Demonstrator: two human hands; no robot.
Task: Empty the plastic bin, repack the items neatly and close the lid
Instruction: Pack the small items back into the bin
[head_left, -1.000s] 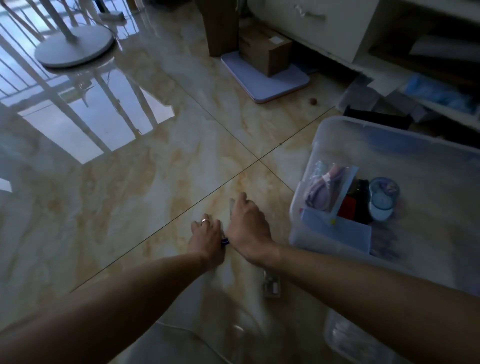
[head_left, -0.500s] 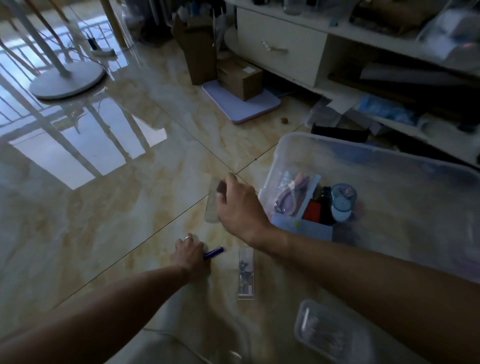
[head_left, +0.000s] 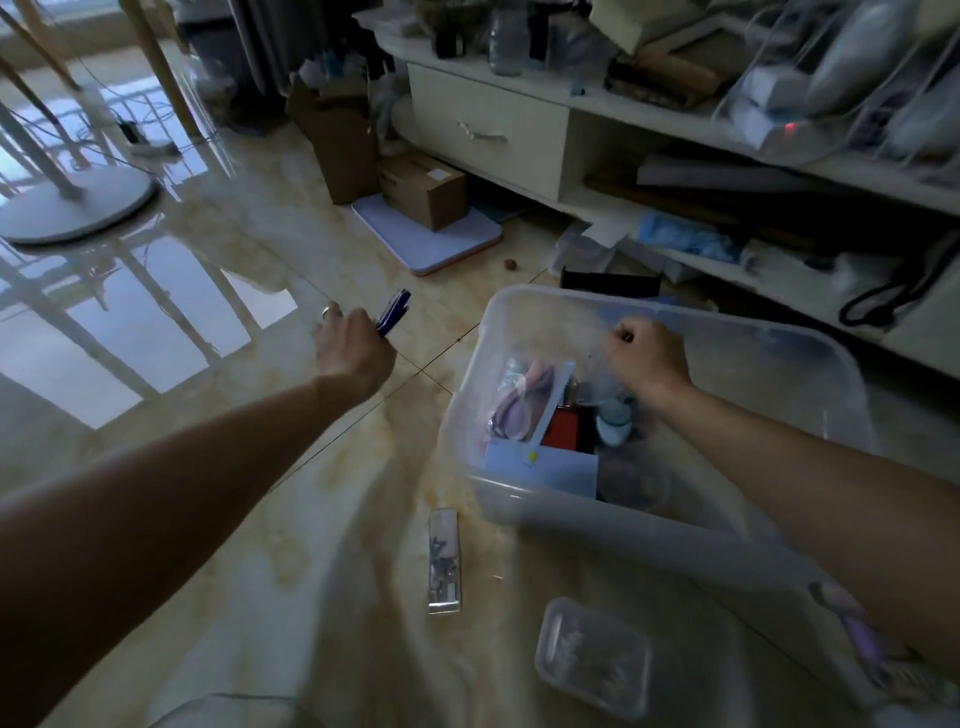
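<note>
The left hand (head_left: 353, 353) is gripping blue pens (head_left: 393, 310) above the floor, left of the plastic bin (head_left: 810, 364). The right hand (head_left: 647, 353) is closing into a fist inside the bin; whether it is pinching something, I cannot tell. The pens may be slipping out, because the grip looks loose.
</note>
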